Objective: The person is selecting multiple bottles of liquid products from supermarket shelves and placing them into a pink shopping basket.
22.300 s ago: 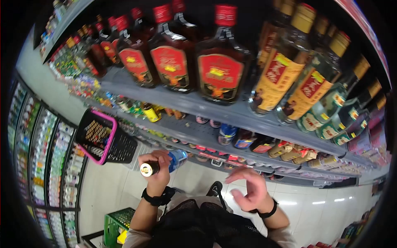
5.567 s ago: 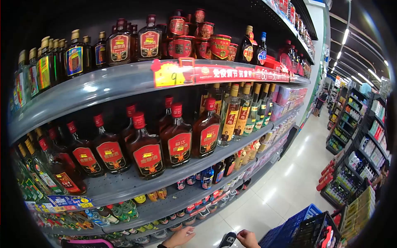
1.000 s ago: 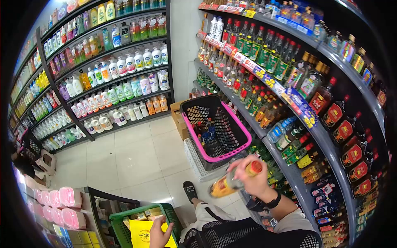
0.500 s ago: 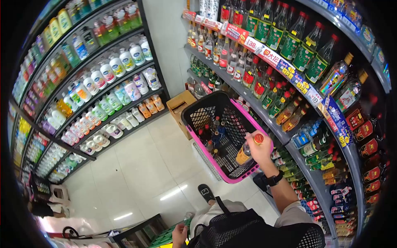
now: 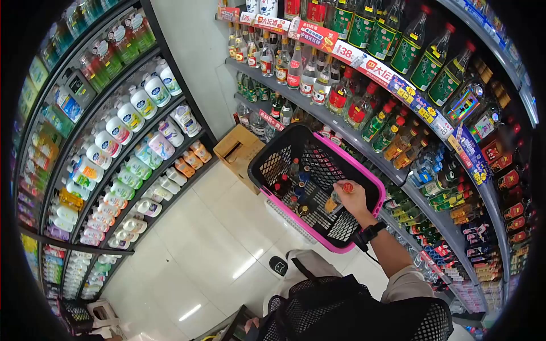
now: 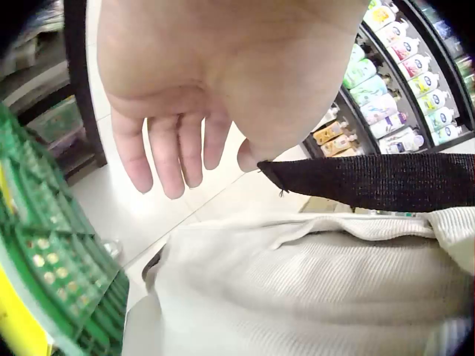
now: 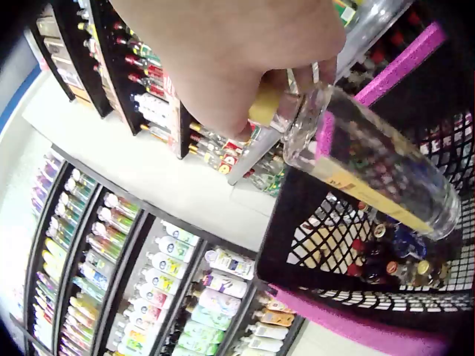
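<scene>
My right hand grips a clear glass bottle by its neck, just below the cap. The bottle has a yellow label and hangs tilted inside the black basket with a pink rim. Several small dark bottles stand grouped at the bottom of that basket. Low beside the body, my left hand hangs with loose fingers and holds nothing. It is nearest to a green plastic basket, whose yellow item shows at the edge of the left wrist view.
Shelves of liquor bottles run along the right, close to the basket. At the left is a rack of pump bottles. A cardboard box stands behind the basket, on the tiled floor.
My right hand has carried the bottle from above the floor beside the basket to inside it. My left hand has drawn back from the yellow item, and the head view has shifted.
</scene>
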Action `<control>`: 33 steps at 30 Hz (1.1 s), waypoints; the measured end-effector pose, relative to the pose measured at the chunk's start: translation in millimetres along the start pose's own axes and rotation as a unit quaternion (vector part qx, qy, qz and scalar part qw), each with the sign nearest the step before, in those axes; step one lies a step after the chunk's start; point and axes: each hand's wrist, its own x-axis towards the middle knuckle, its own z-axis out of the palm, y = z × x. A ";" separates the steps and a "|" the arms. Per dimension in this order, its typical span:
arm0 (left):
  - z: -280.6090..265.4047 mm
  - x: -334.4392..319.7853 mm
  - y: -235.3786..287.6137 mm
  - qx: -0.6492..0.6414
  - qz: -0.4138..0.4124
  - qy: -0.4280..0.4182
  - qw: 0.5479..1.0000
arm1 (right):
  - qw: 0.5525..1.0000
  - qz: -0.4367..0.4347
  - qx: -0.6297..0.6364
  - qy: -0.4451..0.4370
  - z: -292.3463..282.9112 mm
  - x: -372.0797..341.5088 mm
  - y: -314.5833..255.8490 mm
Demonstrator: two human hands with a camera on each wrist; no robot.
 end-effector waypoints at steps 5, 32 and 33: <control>-57.8 33.6 126.4 -0.196 -0.055 -0.036 0.978 | 0.999 0.017 -0.017 0.044 40.4 21.1 30.4; -109.2 79.4 334.6 0.175 -0.104 -0.149 0.968 | 0.902 0.431 0.006 0.042 258.9 181.2 228.1; -126.3 83.4 337.7 0.177 -0.107 -0.147 0.967 | 0.907 0.418 0.029 0.049 264.1 179.5 232.4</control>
